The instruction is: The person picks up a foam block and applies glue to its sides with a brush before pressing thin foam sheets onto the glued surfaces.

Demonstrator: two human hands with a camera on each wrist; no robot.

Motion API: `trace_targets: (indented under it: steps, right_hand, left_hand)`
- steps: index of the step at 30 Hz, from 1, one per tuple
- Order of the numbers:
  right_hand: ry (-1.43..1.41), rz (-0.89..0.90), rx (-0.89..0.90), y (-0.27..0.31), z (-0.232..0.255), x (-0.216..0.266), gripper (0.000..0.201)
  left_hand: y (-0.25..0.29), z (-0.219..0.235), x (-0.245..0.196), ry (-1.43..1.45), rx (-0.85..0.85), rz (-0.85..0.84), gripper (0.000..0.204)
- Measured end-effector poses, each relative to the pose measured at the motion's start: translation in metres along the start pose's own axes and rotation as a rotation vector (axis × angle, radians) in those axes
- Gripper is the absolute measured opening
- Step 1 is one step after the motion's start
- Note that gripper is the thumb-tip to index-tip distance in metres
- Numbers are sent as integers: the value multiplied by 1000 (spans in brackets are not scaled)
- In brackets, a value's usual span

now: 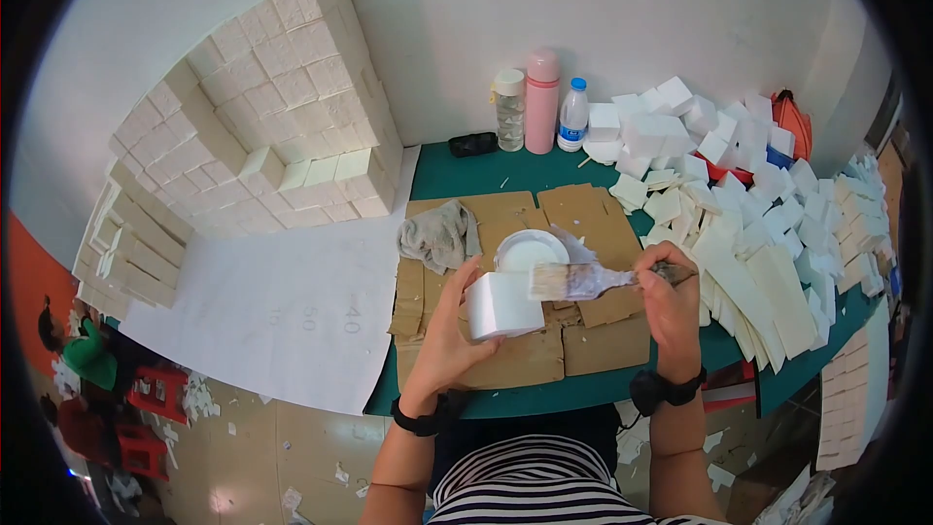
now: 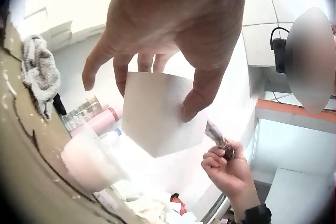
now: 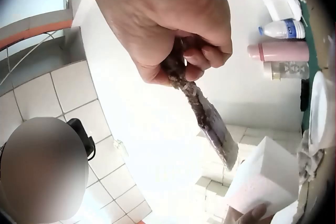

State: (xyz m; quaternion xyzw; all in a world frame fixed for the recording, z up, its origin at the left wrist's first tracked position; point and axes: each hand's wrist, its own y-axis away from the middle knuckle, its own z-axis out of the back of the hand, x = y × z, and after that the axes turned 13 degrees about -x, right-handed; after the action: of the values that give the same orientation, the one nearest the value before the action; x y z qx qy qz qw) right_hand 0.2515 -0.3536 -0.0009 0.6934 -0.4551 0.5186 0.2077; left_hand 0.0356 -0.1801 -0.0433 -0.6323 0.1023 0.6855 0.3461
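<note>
My left hand (image 1: 449,338) grips a white foam block (image 1: 505,305) between thumb and fingers, up over the cardboard (image 1: 607,345). In my right hand (image 1: 671,303) is a paintbrush (image 1: 589,282), pinched by its crusted handle. Its flat, pale bristles reach to the block's upper right edge in the head view. From the right wrist, the brush (image 3: 212,121) slants down toward the block (image 3: 265,174), with a gap between them in that view. Just behind the block stands a round white tub (image 1: 533,249) of white stuff, its lower side partly hidden.
A grey rag (image 1: 439,236) lies on the cardboard's left. Stacked white blocks (image 1: 292,68) rise at the back left beside a white sheet (image 1: 262,316). A pink flask (image 1: 541,107) and two bottles stand by the wall. Loose blocks and foam offcuts (image 1: 753,287) heap up on the right.
</note>
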Motion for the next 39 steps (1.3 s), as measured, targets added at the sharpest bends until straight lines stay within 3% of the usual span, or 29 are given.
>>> trace_targets:
  steps: [7,11,16,19,23,27,32,35,39]
  right_hand:
    - [169,-23,172,6,-23,7,9]
    - [323,-22,129,2,-8,13,11]
    - [252,22,80,2,4,14,11]
    - [121,35,112,7,-15,11,9]
    - [216,-21,132,6,-29,14,13]
    - [284,-17,75,-2,-10,12,13]
    - [186,49,57,4,-7,13,9]
    - [239,-21,181,17,-29,22,10]
    - [301,-28,224,22,-24,23,9]
  left_hand:
    - [3,0,2,16,-10,-19,95]
    - [5,6,5,-1,-45,-62,95]
    - [5,4,3,-13,1,-34,101]
    - [2,-1,-2,-69,33,-55,101]
    - [5,0,-1,-62,20,-74,100]
    - [7,8,5,-42,-49,-109,96]
    - [3,4,5,-89,-18,-84,98]
    - [2,0,3,-106,-12,-77,98]
    - [4,3,3,33,-94,-17,99]
